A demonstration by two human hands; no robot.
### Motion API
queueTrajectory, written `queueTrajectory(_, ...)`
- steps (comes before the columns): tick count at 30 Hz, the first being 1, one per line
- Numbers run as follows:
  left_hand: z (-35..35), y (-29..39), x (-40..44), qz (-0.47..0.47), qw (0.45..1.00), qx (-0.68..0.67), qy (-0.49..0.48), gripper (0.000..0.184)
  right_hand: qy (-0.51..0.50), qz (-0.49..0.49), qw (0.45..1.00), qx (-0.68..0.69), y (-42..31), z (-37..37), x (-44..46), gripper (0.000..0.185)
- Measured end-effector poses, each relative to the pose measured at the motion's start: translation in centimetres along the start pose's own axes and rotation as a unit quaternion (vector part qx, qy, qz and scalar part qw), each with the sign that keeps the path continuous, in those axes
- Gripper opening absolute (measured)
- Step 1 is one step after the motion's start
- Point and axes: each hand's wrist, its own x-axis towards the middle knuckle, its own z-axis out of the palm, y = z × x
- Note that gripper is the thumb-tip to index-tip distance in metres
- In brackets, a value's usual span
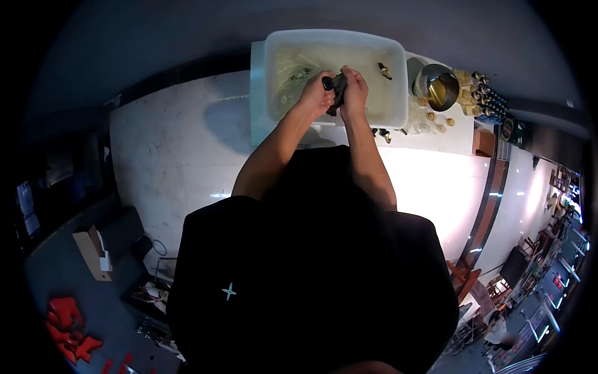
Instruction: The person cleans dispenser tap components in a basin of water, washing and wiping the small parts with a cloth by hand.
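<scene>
Both of my hands are over a translucent white tub [272, 68] with cloudy liquid in it. My left hand [313, 98] is closed around a small black piece with a round end [327, 83]; its exact kind is unclear. A dark cloth [338, 95] is bunched between my hands, with my right hand [354, 92] gripping it. Clear, glass-like items [296, 78] lie in the left part of the tub. A small black and gold piece, like a bottle pourer [385, 71], lies at the tub's right side.
Right of the tub stands a metal bowl [428, 80] holding yellowish liquid. Several bottles [479, 93] are grouped beyond it. Small clear bottles with tan tops [436, 122] and dark pourer-like pieces [384, 134] lie near the tub's front right. A cardboard box [483, 143] sits farther right.
</scene>
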Motion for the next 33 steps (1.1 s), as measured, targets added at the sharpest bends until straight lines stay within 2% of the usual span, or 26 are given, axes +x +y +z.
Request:
queueTrajectory(3,-0.8,1.1,-0.4,-0.026,0.999,-0.005,-0.047,0.043,-0.026,0.055,0.997,0.055,-0.5,0.4,-0.7,0.013)
queueTrajectory(6,-1.6,1.9,-0.7,-0.023,0.997,-0.013,-0.069,0.038,-0.051,0.068,0.991,0.099,0.1,0.6,-0.9,0.014)
queueTrajectory(9,-2.1,2.7,-0.6,-0.029,0.999,-0.013,-0.041,0.039,-0.038,0.067,0.992,0.098,-0.1,1.5,-1.4,0.015)
queueTrajectory(12,-2.9,3.1,-0.9,-0.016,0.999,0.015,-0.049,0.05,-0.049,0.078,0.99,0.106,-0.8,2.0,-2.3,0.015)
queueTrajectory(21,-3.7,3.3,-1.3,-0.009,0.998,0.038,-0.046,0.054,-0.06,0.129,0.98,0.136,-0.7,0.5,-1.8,0.013)
queueTrajectory(24,-4.0,2.9,-0.7,-0.027,0.998,-0.008,-0.052,0.046,-0.044,0.083,0.99,0.104,0.3,-0.7,-0.3,0.019)
queueTrajectory(27,-3.1,3.4,-1.2,-0.04,0.997,-0.033,-0.058,0.044,-0.023,-0.015,0.998,-0.06,1.5,-2.2,1.5,0.025)
queueTrajectory(29,-2.9,3.5,-1.2,-0.05,0.996,-0.033,-0.071,0.043,-0.031,-0.037,0.965,-0.258,2.3,-3.3,2.3,0.034)
queueTrajectory(31,-3.0,3.5,-1.1,-0.057,0.994,-0.034,-0.083,0.041,-0.074,-0.08,0.884,-0.455,3.6,-4.6,3.0,0.045)
queueTrajectory(33,-3.3,3.4,-0.7,-0.06,0.993,-0.035,-0.095,0.039,-0.147,-0.143,0.744,-0.636,4.2,-5.2,3.7,0.059)
